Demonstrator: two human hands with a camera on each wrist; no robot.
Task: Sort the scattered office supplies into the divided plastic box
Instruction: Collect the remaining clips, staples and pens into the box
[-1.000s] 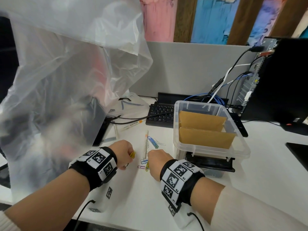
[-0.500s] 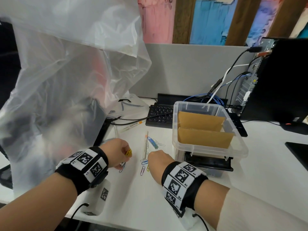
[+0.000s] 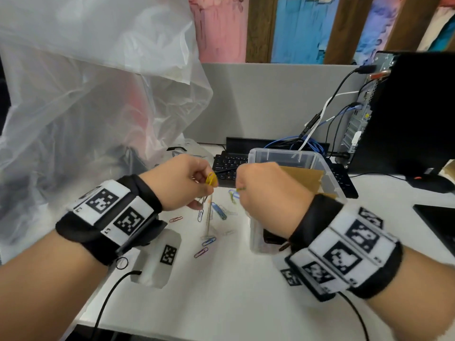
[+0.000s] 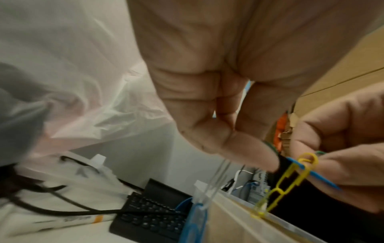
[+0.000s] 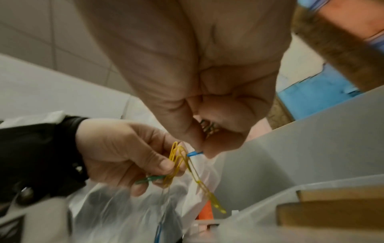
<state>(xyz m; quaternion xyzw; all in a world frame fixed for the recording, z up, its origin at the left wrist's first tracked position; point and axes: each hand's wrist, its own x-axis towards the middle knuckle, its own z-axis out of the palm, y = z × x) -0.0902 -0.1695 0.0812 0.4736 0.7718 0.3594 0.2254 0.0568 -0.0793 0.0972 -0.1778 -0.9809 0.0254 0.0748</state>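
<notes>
- The left hand is raised above the desk, its thumb and fingers pinched on a bunch of yellow paper clips; in the right wrist view a chain of yellow clips hangs down from that pinch, with a green clip poking out beside the thumb.
- The right hand is level with it, just beside and to its right, fingers curled in, thumb and forefinger nipping a blue clip that touches the yellow bunch; more clips sit inside the curled fingers, colours hard to tell.
- Below the hands, loose paper clips in blue, pink and purple lie scattered on the white desk around a thin pen.
- The clear plastic box stands to the right of the scatter, near the right hand, with brown cardboard dividers upright inside; its near left corner is hidden behind the right hand.
- A big plastic bag crowds the left edge of the desk; open white desk lies toward the near edge.
- Behind, a black keyboard, tangled cables and a dark computer tower stand before a grey partition.
</notes>
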